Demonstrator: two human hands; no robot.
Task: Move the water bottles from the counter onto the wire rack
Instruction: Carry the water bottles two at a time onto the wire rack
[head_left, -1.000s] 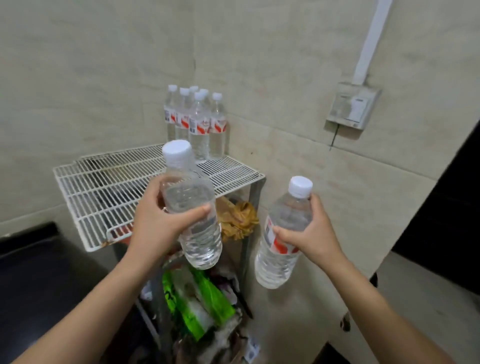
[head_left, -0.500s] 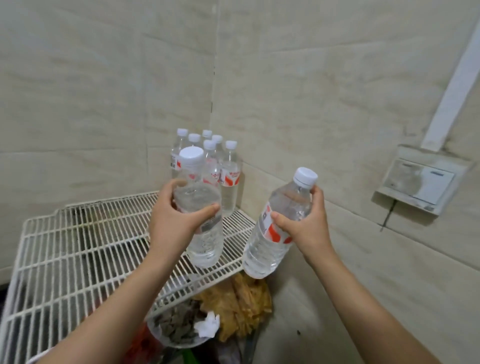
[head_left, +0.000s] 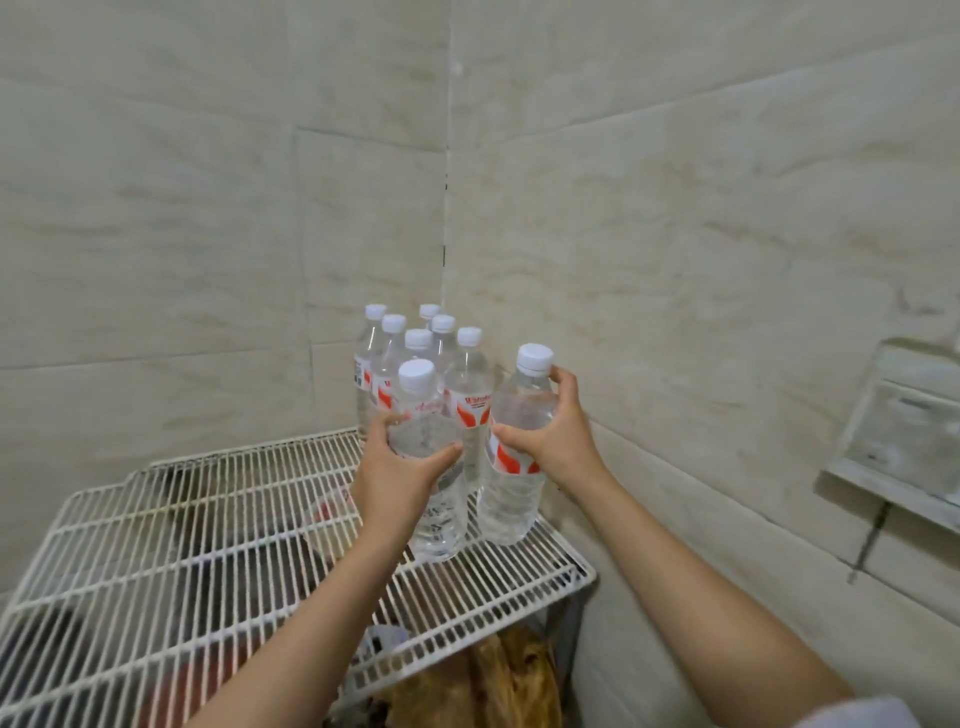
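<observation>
The left hand grips one water bottle, the right hand another bottle — both bases at the wire rack; contact unclear. Six standing bottles cluster at 12 o'clock, in the tiled corner.

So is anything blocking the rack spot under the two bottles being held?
Nothing visible. The left bottle and right bottle sit at bare wire rack, in front of the standing cluster.
</observation>
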